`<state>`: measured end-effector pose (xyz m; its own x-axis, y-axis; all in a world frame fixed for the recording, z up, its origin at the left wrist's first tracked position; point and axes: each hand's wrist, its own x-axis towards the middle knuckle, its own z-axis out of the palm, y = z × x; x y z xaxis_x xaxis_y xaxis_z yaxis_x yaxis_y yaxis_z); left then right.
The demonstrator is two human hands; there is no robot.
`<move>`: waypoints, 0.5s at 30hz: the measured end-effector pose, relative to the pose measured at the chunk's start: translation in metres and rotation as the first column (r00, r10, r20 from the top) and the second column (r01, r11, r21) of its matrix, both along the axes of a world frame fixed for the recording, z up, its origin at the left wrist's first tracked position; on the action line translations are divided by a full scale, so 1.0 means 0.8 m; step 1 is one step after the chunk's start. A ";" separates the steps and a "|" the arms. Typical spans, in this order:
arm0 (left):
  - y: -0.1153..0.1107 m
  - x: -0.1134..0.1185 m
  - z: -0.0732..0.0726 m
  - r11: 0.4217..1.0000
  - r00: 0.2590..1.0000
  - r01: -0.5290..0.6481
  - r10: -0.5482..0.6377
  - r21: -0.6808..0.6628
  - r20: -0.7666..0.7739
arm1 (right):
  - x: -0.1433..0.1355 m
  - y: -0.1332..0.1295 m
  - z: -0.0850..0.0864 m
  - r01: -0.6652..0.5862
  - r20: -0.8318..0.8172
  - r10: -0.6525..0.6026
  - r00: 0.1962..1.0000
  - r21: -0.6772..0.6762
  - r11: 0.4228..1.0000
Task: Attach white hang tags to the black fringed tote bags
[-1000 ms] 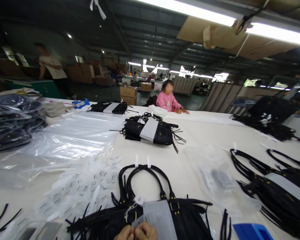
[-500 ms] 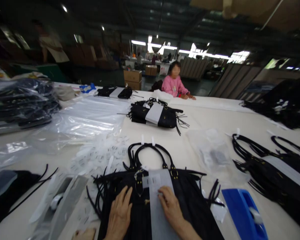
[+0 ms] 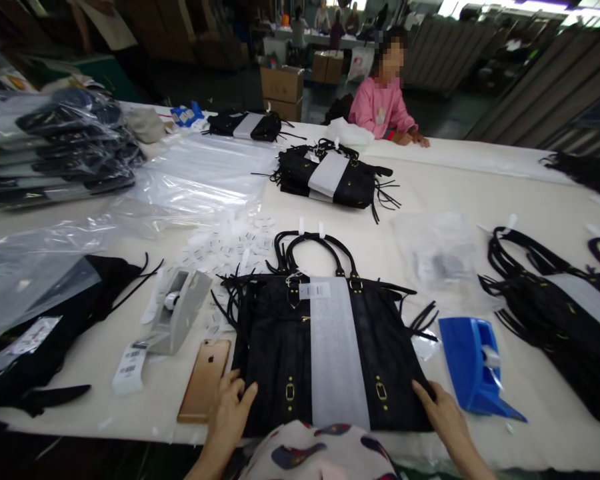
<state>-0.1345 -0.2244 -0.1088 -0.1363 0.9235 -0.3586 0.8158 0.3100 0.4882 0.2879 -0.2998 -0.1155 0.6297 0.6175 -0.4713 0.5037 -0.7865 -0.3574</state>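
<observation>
A black handbag (image 3: pixel 275 340) with two upright handles, tassels and gold-coloured buckles lies flat before me. A pale wrap band (image 3: pixel 337 353) runs down its middle, and a white barcode tag (image 3: pixel 315 291) rests near the top. At the bag's lower left edge, my left hand (image 3: pixel 230 403) has its fingers bent, with one digit over the black material. My right hand (image 3: pixel 443 410) grips the lower right edge, thumb on top and its other fingers partly hidden. Close to my left hand lies a gold phone (image 3: pixel 205 381).
Left of the bag are a grey tape dispenser (image 3: pixel 180 310), scattered labels (image 3: pixel 220 247) and bagged goods (image 3: pixel 65 153). A blue tape dispenser (image 3: pixel 467 363) sits at the right. More black handbags (image 3: pixel 550 320) lie right and farther back (image 3: pixel 350 180). Across the table is a person in pink (image 3: pixel 383 110).
My hands have moved from the bag's upper front to its lower side edges. The camera looks farther down, and the phone and lower buckles now show.
</observation>
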 end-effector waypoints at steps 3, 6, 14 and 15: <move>0.012 0.000 0.018 0.997 0.992 -0.056 0.062 -0.060 0.110 | 0.005 0.014 0.031 0.121 -0.233 -0.128 0.964 -0.041 0.992; 0.020 0.007 0.041 0.993 0.973 -0.086 0.102 -0.087 0.208 | 0.007 0.025 0.063 0.195 -0.425 -0.197 0.884 -0.047 0.980; 0.046 0.000 0.098 0.785 0.561 -0.328 0.609 -0.525 0.560 | 0.027 0.039 0.113 0.196 -0.609 -0.167 0.775 -0.019 0.980; 0.046 -0.004 0.101 0.761 0.534 -0.335 0.639 -0.556 0.554 | 0.027 0.036 0.114 0.189 -0.609 -0.171 0.775 -0.035 0.981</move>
<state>-0.1377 -0.1875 -0.0283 -0.1031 0.5758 -0.8111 -0.0477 0.8116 0.5823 0.3093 -0.2706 -0.0242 0.3199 0.5398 -0.7787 0.0259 -0.8265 -0.5623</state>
